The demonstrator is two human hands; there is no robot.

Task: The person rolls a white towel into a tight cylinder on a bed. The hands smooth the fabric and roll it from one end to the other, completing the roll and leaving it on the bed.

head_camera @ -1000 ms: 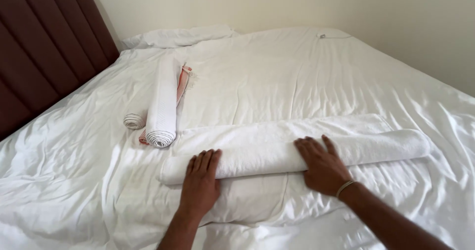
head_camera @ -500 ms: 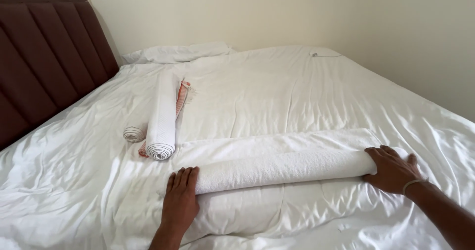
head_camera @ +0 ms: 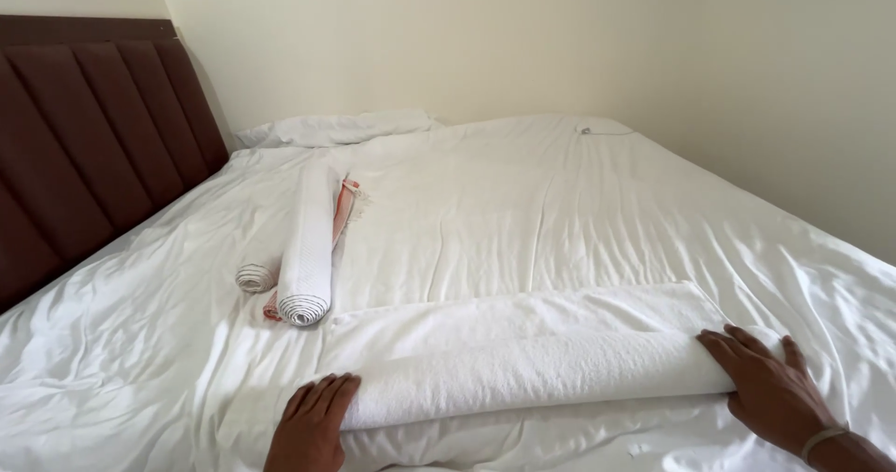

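Hands (head_camera: 313, 425) flat, fluffy rolled towel (head_camera: 541, 369) – cylinder

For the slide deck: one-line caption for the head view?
Left hand and right hand press the ends of a half-rolled white towel on a white bed, beside already rolled towels.

White bed sheet (head_camera: 579, 211), wrinkled, covers the whole mattress. Dark brown padded headboard (head_camera: 84, 164) with vertical channels along the left side. White pillow (head_camera: 341, 128) at the far end, against the cream wall (head_camera: 467, 42). Long white rolled towel (head_camera: 308, 248) lies left of centre, touching a shorter roll (head_camera: 255, 277). Pink-orange cloth (head_camera: 346, 203) beneath them. Small object (head_camera: 586, 131) at the far edge, possibly a cable.
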